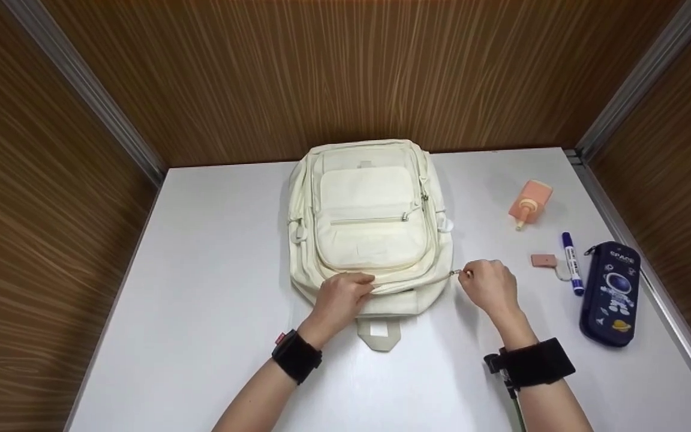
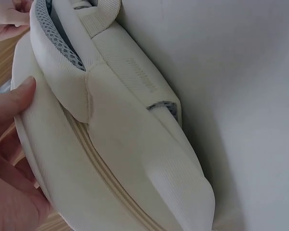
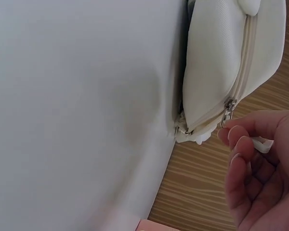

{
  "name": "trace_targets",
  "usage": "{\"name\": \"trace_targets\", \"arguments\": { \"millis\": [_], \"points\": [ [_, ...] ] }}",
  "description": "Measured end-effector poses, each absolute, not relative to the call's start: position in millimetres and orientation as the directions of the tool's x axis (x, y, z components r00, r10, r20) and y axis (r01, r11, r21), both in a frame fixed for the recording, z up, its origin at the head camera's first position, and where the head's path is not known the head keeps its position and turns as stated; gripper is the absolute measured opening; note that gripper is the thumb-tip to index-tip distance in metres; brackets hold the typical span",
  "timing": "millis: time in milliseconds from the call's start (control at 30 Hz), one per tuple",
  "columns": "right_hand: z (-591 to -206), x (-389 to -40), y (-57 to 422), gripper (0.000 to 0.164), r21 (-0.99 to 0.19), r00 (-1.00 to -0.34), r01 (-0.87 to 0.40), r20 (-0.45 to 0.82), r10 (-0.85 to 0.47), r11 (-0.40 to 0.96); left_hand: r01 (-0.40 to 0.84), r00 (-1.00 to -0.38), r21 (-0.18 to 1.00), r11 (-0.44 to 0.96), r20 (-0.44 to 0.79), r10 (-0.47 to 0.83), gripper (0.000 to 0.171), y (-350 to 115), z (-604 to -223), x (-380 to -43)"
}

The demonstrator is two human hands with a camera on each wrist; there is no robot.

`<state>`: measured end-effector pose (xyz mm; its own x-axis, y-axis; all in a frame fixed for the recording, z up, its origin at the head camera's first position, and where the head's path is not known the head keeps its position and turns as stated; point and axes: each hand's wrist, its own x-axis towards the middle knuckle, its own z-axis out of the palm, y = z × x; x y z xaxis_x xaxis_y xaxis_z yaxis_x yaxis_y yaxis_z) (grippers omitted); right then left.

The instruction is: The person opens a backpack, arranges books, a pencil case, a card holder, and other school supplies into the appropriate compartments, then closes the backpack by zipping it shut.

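Observation:
A cream backpack [image 1: 369, 240] lies on the white table with its front pockets facing up and its grey-beige top loop [image 1: 379, 342] toward me. My left hand [image 1: 343, 297] grips the fabric at the bag's near edge. In the left wrist view, the thumb [image 2: 25, 96] presses one side of that fabric while the fingers curl behind it. At the bag's right near corner, my right hand [image 1: 490, 287] pinches a metal zipper pull [image 3: 227, 117] between thumb and forefinger. Along the bag's side runs the zipper [image 3: 245, 62], closed where it shows. A white tab [image 3: 262, 144] shows among the right fingers.
On the right of the table lie a coral pump bottle [image 1: 531, 201], a blue marker [image 1: 572, 264] and a navy pencil case [image 1: 611, 294] with space pictures. A small pink and white piece [image 1: 543, 260] sits beside the marker. Wood-patterned walls [image 1: 345, 72] enclose the table.

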<state>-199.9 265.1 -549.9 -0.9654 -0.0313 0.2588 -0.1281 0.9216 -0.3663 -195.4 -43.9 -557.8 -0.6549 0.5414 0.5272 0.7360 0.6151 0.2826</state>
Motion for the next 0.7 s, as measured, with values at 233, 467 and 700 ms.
{"name": "trace_targets", "arguments": {
  "millis": [233, 467, 700],
  "points": [
    [-555.5, -227.4, 275.2, 0.019, -0.338, -0.979, -0.107, 0.2, -0.04, 0.935, 0.719, -0.695, 0.386, 0.578, 0.401, 0.596, 0.008, -50.6, -551.7, -195.8],
    [-562.5, -253.2, 276.9, 0.023, -0.341, -0.987, -0.079, 0.158, -0.025, 0.937, 0.7, -0.698, 0.504, 0.506, 0.332, 0.634, 0.015, -60.7, -548.2, -196.4],
    [-568.4, -274.0, 276.9, 0.02, -0.355, -0.983, -0.059, 0.183, 0.008, 0.933, 0.697, -0.69, 0.519, 0.495, 0.295, 0.661, 0.019, -67.3, -545.5, -195.1]
  ]
}}
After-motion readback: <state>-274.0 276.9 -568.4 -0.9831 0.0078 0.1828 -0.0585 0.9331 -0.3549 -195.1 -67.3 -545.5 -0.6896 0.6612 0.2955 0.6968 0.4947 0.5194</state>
